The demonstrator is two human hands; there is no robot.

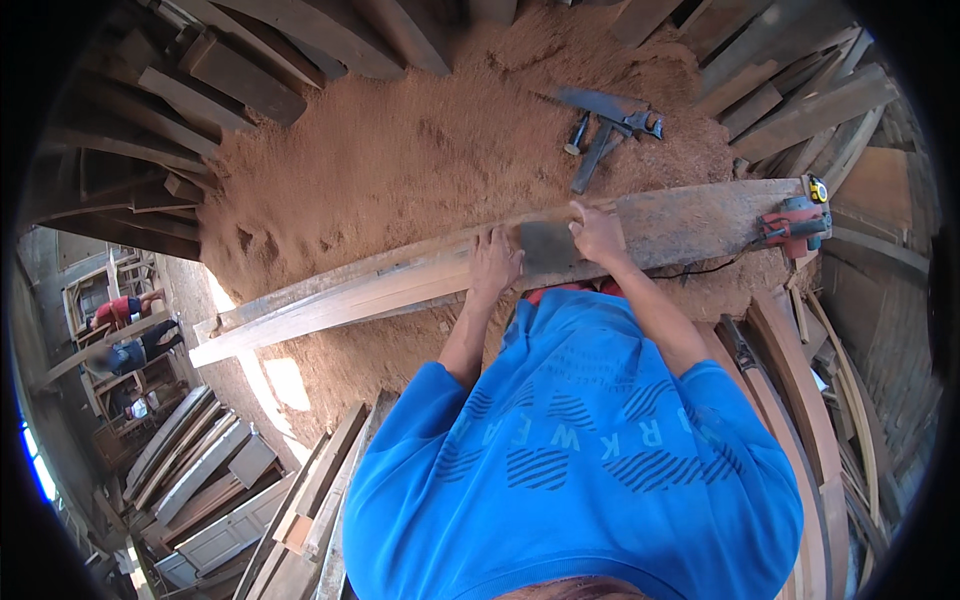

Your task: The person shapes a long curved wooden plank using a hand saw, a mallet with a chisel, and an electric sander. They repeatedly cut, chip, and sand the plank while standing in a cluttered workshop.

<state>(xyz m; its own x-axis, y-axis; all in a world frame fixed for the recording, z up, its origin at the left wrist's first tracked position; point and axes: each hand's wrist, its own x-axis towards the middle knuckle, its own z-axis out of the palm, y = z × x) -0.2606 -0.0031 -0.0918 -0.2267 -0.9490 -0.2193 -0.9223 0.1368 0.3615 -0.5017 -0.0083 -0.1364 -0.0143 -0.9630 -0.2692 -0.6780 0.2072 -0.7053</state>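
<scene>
A long pale board (350,305) lies along a dusty plank bench (660,220). My left hand (493,262) grips the board near its right end, fingers over the top. My right hand (598,235) rests on the bench just right of it, fingers bent and apart. A red corded power tool (790,228) sits at the bench's right end beside a small yellow-black object (817,189), possibly a tape measure. Beyond the bench, a handsaw (605,103), a dark straight tool (590,160) and a short tool like a chisel (576,135) lie on sawdust.
Sawdust (400,150) covers the ground. Leaning timbers (240,80) ring the far side, with more (820,110) at right and long planks (800,400) at near right. Stacked boards (200,470) lie at lower left. Two people (125,355) are at left among wooden frames.
</scene>
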